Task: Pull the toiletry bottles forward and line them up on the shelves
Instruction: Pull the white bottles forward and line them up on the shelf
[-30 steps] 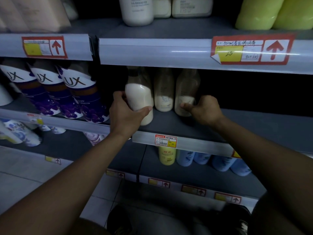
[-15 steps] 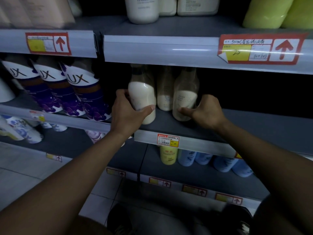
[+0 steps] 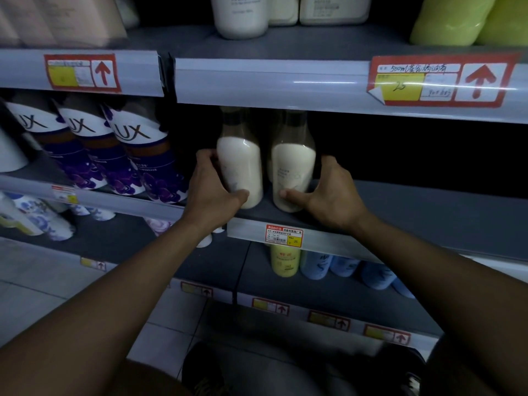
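Two clear bottles of cream-coloured liquid stand side by side near the front edge of the middle shelf (image 3: 414,212). My left hand (image 3: 213,190) wraps the left bottle (image 3: 243,167) from its left side, thumb across its base. My right hand (image 3: 328,192) grips the right bottle (image 3: 294,172) from its right side, thumb on its lower front. A third bottle of the same kind is mostly hidden behind and between them. Their dark caps reach up under the shelf above.
Three purple LUX bottles (image 3: 137,155) stand to the left on the same level. White bottles (image 3: 241,15) and green ones (image 3: 454,18) sit on the upper shelf. Yellow (image 3: 285,260) and blue bottles (image 3: 345,265) fill the lower shelf. The middle shelf's right part is bare.
My right hand has drawn the right bottle forward until it stands level with the left one, covering the bottle behind. My left hand has kept its hold.
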The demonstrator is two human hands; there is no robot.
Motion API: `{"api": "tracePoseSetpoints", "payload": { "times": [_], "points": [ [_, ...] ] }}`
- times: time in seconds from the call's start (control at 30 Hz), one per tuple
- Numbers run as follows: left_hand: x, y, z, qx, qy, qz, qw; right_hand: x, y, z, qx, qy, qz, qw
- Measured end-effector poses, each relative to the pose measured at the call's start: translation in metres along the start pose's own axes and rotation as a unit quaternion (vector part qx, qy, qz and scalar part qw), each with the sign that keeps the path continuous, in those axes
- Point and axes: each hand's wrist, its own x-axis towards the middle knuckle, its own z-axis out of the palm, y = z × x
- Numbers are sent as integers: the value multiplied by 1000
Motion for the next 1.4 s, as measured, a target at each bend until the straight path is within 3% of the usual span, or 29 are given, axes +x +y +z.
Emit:
{"api": "tracePoseSetpoints", "payload": {
  "times": [0.4, 1.4],
  "points": [
    [2, -6, 4, 7, 38, 24, 999, 0, 1, 13, 21, 6, -19, 1000],
    [1, -6, 4, 20, 25, 31, 999, 1, -1, 17, 18, 3, -32, 999]
  ]
}}
